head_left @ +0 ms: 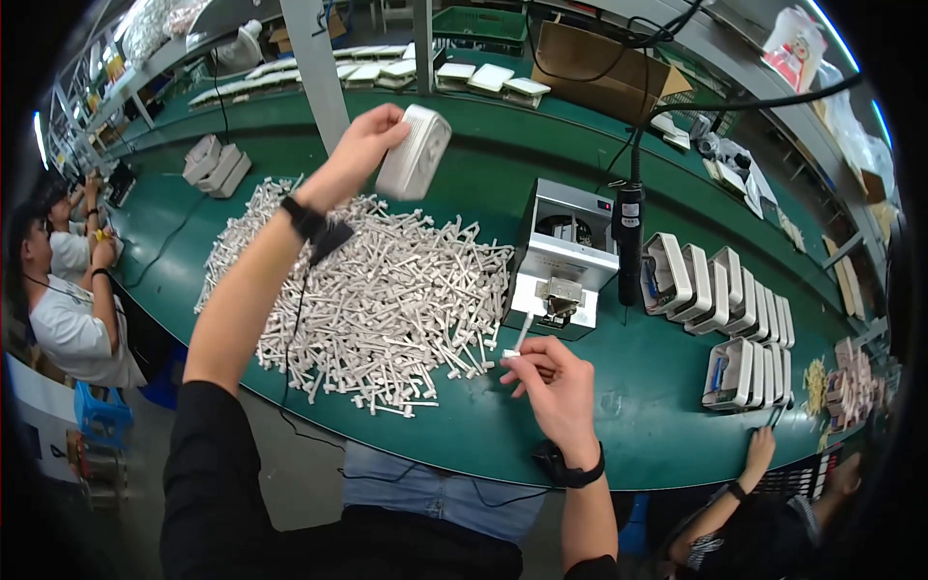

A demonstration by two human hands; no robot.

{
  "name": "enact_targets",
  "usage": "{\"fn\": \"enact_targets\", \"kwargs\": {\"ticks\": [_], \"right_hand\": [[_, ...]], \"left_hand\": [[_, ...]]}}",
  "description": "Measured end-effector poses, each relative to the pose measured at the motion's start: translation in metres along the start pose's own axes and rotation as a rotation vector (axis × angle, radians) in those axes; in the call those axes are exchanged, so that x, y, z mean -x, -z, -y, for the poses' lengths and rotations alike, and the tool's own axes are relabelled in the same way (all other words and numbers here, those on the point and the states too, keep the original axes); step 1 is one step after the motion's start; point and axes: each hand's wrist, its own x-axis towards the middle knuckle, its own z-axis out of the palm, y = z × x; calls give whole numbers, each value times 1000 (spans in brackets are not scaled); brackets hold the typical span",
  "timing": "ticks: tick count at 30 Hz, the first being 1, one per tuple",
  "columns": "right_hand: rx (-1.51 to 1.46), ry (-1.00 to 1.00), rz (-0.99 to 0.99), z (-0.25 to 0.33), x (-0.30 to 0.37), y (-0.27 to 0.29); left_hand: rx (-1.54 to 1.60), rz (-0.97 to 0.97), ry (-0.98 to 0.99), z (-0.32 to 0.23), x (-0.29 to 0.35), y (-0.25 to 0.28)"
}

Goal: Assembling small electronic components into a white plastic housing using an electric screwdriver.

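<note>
My left hand (370,140) is raised over the far side of the pile, its fingers closed on the edge of a pale plastic housing (414,155) with rounded corners. Lower down, my right hand (558,387) pinches a small white plastic stem (523,334) with a wider end at the fingertips. The stem points up toward the front of a silver-and-black screw feeder (570,232). Left of that machine spreads a large heap of similar white stems (377,290) on the green bench (619,435). A black electric screwdriver (630,242) hangs upright beside the feeder.
Rows of open pale housings (742,372) stand at the right, and several more housings (216,166) at the far left. A co-worker's arm (739,483) reaches in at lower right; other people (72,309) sit at left. A carton (590,77) and white panels (491,77) lie behind.
</note>
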Motion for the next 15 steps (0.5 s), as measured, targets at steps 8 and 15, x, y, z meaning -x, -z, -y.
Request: {"fn": "enact_targets", "kwargs": {"ticks": [8,15], "right_hand": [[78,308,-34,30,32,-25],[577,644,-154,9,51,-37]], "left_hand": [[508,-77,223,-75,169,-70],[684,-116,262,-77,220,-112]]}}
